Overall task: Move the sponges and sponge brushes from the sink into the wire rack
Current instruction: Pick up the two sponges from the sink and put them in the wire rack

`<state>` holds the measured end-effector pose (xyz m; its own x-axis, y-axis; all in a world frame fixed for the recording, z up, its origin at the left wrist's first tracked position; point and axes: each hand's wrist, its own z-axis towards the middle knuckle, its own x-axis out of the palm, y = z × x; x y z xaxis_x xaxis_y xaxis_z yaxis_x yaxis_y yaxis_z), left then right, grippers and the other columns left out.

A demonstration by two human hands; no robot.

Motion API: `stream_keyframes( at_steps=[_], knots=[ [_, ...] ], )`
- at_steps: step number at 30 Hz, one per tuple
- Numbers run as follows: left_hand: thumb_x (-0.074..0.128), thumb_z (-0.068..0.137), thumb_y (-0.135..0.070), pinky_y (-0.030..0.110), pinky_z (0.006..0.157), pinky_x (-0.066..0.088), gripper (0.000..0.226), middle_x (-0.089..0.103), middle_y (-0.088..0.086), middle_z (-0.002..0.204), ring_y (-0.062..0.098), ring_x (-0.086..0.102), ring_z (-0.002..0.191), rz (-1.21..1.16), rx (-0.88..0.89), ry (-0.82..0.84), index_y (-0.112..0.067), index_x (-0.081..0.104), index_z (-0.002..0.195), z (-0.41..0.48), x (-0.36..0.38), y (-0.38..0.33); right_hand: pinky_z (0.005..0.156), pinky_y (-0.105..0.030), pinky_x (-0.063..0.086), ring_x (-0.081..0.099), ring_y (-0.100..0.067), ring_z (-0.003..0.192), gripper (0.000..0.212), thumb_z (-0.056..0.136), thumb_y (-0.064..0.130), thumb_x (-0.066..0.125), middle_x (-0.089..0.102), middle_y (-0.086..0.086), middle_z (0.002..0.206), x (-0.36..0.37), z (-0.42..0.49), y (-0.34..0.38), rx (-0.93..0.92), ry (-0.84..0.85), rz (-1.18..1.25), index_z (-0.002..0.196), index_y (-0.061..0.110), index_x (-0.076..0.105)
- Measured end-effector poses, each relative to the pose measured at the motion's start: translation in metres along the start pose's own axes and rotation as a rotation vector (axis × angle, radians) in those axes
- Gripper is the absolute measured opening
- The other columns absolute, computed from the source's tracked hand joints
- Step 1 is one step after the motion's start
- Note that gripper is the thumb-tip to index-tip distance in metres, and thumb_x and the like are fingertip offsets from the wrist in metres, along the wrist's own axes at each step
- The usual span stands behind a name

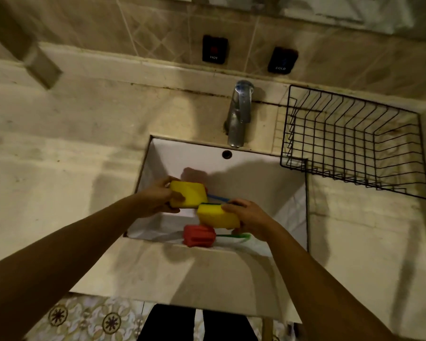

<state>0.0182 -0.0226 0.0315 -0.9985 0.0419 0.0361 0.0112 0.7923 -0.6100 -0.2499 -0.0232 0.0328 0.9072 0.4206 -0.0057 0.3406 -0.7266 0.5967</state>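
Note:
Over the white sink, my left hand grips a yellow sponge. My right hand grips a second yellow sponge with a dark scouring layer on its far side. The two sponges almost touch. Below them in the sink lies a sponge brush with a red head and a green handle. A blue handle of another brush shows between the sponges, its red head mostly hidden. The black wire rack stands on the counter to the right of the sink, with nothing in it.
A chrome tap rises behind the sink. Black HOT and COLD switches sit on the tiled wall. Beige stone counter extends to the left. Patterned floor tiles show below the counter's front edge.

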Motion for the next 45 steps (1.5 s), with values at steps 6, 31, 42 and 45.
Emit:
stream_keyframes(
  at_steps=[6, 31, 42, 45],
  knots=[
    [0.072, 0.072, 0.01, 0.052, 0.078, 0.057, 0.053, 0.048, 0.019, 0.122, 0.042, 0.055, 0.107, 0.099, 0.085, 0.128, -0.018, 0.057, 0.114, -0.023, 0.01, -0.04, 0.068, -0.041, 0.058, 0.061, -0.042, 0.104, 0.033, 0.084, 0.033, 0.072, 0.05, -0.018, 0.122, -0.031, -0.045, 0.022, 0.005, -0.054, 0.197, 0.109, 0.017, 0.059],
    [0.079, 0.071, -0.014, 0.018, 0.069, 0.05, 0.062, 0.059, -0.004, 0.109, 0.012, 0.059, 0.096, 1.056, 0.583, 0.313, -0.021, 0.05, 0.126, -0.051, 0.16, -0.16, 0.099, -0.038, 0.052, 0.056, -0.024, 0.117, 0.06, 0.07, -0.017, 0.068, 0.06, -0.01, 0.125, -0.224, -0.161, 0.069, -0.288, -0.291, -0.003, 0.117, 0.02, 0.063],
    [0.079, 0.07, -0.029, 0.017, 0.071, 0.053, 0.052, 0.058, -0.015, 0.104, 0.001, 0.058, 0.092, 1.121, 0.851, 0.296, -0.035, 0.054, 0.116, -0.021, 0.198, -0.195, 0.094, -0.032, 0.052, 0.056, -0.019, 0.113, 0.063, 0.071, 0.001, 0.079, 0.06, -0.002, 0.118, -0.269, -0.097, 0.113, -0.394, -0.467, -0.357, 0.126, 0.016, 0.053],
    [0.079, 0.071, -0.028, 0.015, 0.074, 0.053, 0.053, 0.058, -0.016, 0.104, -0.002, 0.057, 0.093, 1.067, 0.887, 0.265, -0.034, 0.054, 0.117, -0.007, 0.202, -0.199, 0.103, -0.04, 0.048, 0.054, -0.023, 0.119, 0.063, 0.071, 0.0, 0.079, 0.06, -0.009, 0.127, -0.283, -0.063, 0.122, -0.386, -0.479, -0.47, 0.127, 0.015, 0.055]
  ],
)
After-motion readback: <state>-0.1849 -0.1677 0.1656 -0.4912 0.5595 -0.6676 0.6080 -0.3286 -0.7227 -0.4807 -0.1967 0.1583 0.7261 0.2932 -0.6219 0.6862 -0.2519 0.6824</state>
